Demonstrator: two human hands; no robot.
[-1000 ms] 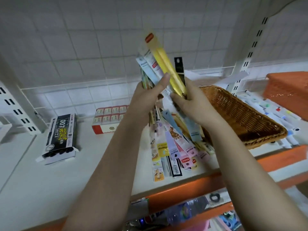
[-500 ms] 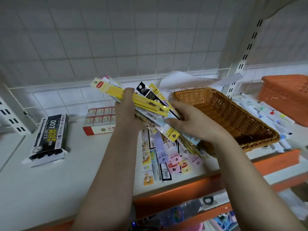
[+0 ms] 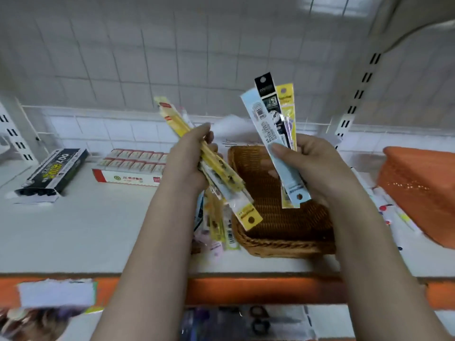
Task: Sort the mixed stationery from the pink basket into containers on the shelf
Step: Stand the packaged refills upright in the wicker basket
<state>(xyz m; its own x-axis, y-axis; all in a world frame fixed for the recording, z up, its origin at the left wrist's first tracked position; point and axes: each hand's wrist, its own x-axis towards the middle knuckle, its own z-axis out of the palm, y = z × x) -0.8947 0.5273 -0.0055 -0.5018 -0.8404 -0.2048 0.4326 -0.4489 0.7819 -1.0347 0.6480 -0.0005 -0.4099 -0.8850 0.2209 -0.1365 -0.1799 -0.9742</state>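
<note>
Single bundle, held by both hands half second before, had split in two. Left hand gripped yellow packets, tilted over shelf. Right hand pinched fan of three packets, upright above wicker basket. Basket floor, where visible, looked bare. More loose packets lay on shelf, just left of basket. Pink basket not in view. Judged early-to-middle: packets being grouped by kind, none yet seen placed in container.

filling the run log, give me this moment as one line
left hand: grips yellow pen packets | right hand: holds fanned packets | wicker basket: below hands | stage: sorting
</note>
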